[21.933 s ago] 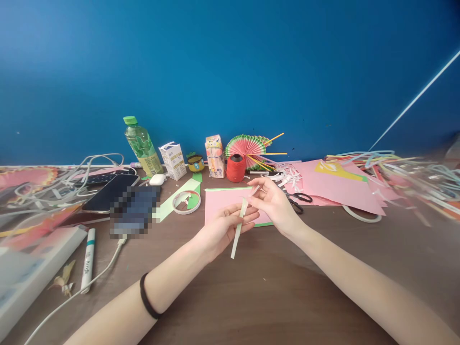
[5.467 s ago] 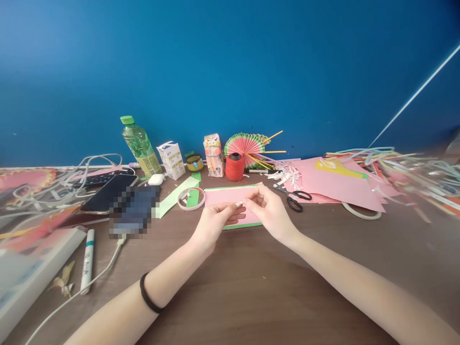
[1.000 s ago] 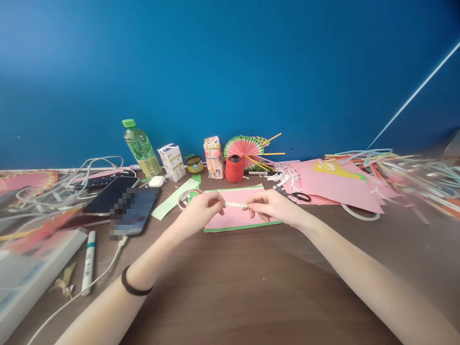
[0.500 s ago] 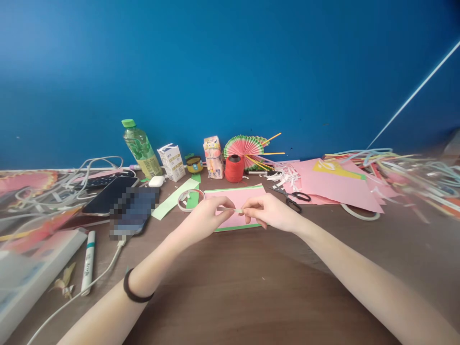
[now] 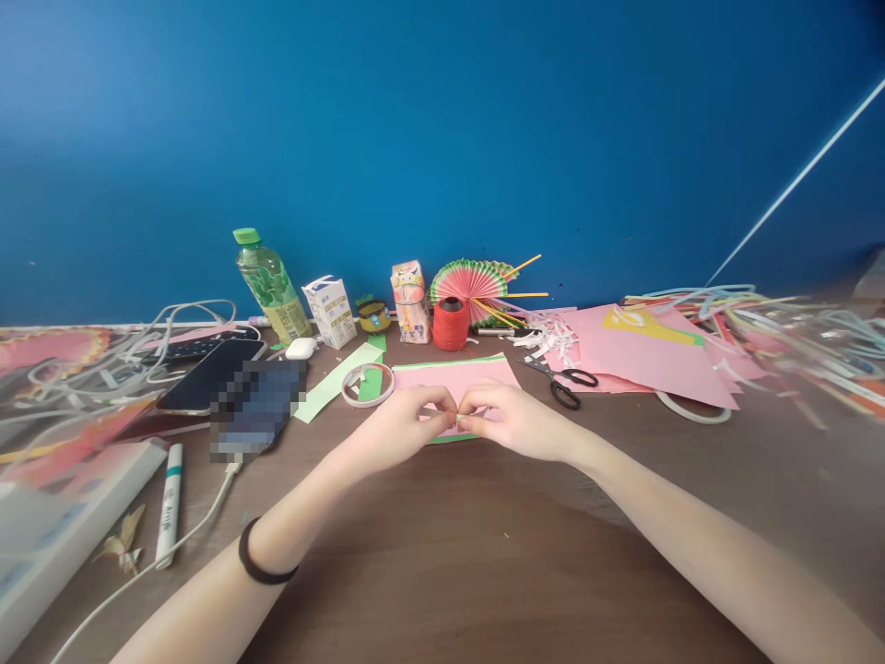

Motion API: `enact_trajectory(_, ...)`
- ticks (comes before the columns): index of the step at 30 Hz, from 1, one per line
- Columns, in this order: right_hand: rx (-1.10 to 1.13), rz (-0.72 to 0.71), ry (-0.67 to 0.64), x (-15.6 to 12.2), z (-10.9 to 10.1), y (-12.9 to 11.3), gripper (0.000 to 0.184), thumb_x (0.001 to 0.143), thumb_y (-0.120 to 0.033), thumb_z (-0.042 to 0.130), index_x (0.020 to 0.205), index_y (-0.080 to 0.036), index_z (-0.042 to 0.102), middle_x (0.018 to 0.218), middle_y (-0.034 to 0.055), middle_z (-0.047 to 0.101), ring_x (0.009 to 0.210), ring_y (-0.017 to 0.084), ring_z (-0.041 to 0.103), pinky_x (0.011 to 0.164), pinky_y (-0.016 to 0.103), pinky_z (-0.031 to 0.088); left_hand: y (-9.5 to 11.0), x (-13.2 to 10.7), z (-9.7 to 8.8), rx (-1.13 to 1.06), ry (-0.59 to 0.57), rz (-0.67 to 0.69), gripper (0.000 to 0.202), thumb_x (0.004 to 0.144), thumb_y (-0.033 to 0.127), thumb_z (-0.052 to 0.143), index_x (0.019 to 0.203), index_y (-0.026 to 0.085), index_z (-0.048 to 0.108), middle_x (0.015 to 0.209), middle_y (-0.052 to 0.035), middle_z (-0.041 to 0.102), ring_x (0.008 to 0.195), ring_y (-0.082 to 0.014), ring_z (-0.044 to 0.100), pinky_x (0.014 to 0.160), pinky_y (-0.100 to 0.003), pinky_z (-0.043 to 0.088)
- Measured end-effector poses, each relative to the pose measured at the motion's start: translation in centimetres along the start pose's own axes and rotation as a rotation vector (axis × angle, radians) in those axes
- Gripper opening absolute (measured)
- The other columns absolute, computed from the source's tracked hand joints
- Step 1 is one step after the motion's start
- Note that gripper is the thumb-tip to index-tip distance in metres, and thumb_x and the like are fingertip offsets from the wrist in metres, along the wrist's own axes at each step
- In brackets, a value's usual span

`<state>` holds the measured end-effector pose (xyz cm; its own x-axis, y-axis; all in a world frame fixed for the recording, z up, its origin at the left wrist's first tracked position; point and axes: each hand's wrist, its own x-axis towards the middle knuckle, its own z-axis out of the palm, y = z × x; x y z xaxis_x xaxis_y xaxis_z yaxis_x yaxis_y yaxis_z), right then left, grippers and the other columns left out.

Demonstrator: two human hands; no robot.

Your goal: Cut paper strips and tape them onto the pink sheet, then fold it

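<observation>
My left hand [image 5: 401, 426] and my right hand [image 5: 520, 420] meet at the fingertips, both closed in a pinch. Between them is a small pale strip [image 5: 457, 418], mostly hidden by the fingers; its kind I cannot make out. Beneath the hands a pink paper sheet [image 5: 442, 373] with green edges lies flat on the table. A roll of tape [image 5: 366, 403] rests just left of that sheet, overlapping a green paper strip [image 5: 371, 381]. Black-handled scissors [image 5: 565, 395] lie to the right of the sheet.
Along the blue wall stand a green-capped bottle [image 5: 269, 290], a white box [image 5: 330, 314], a red thread spool [image 5: 451, 329] and a pleated paper fan [image 5: 471, 279]. Pink papers [image 5: 643, 360] are stacked at right. Phones [image 5: 213, 376], a cable and a marker [image 5: 170, 507] occupy the left.
My hands have drawn closer together and slightly down toward me, so their fingertips now meet. Less of the pale strip shows between them.
</observation>
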<state>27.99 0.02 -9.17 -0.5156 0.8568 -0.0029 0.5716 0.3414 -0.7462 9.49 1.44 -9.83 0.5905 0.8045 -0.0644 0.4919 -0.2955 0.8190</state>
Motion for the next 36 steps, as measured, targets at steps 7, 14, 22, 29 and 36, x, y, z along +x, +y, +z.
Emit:
enact_trajectory(7, 0.057, 0.112, 0.004, -0.02, -0.37, -0.16, 0.016, 0.083, -0.019, 0.049, 0.075, -0.016, 0.063, 0.068, 0.0001, 0.057, 0.061, 0.011, 0.051, 0.060, 0.023, 0.037, 0.13, 0.06, -0.44, 0.098, 0.285, 0.079, 0.014, 0.080, 0.025, 0.041, 0.081, 0.019, 0.053, 0.089, -0.0005, 0.057, 0.089, -0.0152, 0.050, 0.078, -0.026, 0.037)
enact_trajectory(14, 0.090, 0.073, 0.045, -0.06, -0.20, -0.28, 0.018, 0.082, -0.021, 0.048, 0.076, -0.016, 0.064, 0.079, 0.0017, 0.061, 0.065, 0.012, 0.052, 0.059, 0.022, 0.037, 0.56, -0.08, -0.14, 0.324, 0.219, 0.215, 0.020, 0.082, 0.024, 0.042, 0.071, 0.019, 0.058, 0.089, -0.0020, 0.055, 0.087, -0.0164, 0.047, 0.082, -0.030, 0.034)
enact_trajectory(22, 0.156, 0.060, 0.011, -0.18, -0.28, -0.41, 0.019, 0.082, -0.020, 0.046, 0.076, -0.015, 0.063, 0.076, 0.0014, 0.061, 0.069, 0.013, 0.052, 0.060, 0.022, 0.037, 0.25, 0.07, -0.31, 0.257, 0.091, 0.239, 0.020, 0.084, 0.023, 0.041, 0.076, 0.020, 0.059, 0.088, -0.0008, 0.058, 0.090, -0.0156, 0.047, 0.085, -0.029, 0.032)
enact_trajectory(29, 0.218, 0.044, 0.014, -0.13, -0.24, -0.60, 0.017, 0.081, -0.021, 0.048, 0.075, -0.015, 0.063, 0.077, 0.0017, 0.062, 0.072, 0.013, 0.054, 0.063, 0.022, 0.039, 0.41, 0.10, -0.31, 0.213, 0.072, 0.268, 0.021, 0.084, 0.020, 0.040, 0.075, 0.019, 0.058, 0.084, 0.0002, 0.060, 0.089, -0.0148, 0.049, 0.085, -0.027, 0.032)
enact_trajectory(36, 0.180, 0.036, 0.018, -0.20, -0.22, -0.35, 0.017, 0.081, -0.017, 0.047, 0.073, -0.014, 0.061, 0.076, 0.0018, 0.062, 0.071, 0.013, 0.054, 0.062, 0.022, 0.039, 0.22, 0.07, -0.08, 0.343, 0.113, 0.310, 0.020, 0.086, 0.022, 0.039, 0.077, 0.019, 0.056, 0.083, 0.0005, 0.060, 0.090, -0.0147, 0.049, 0.086, -0.030, 0.030)
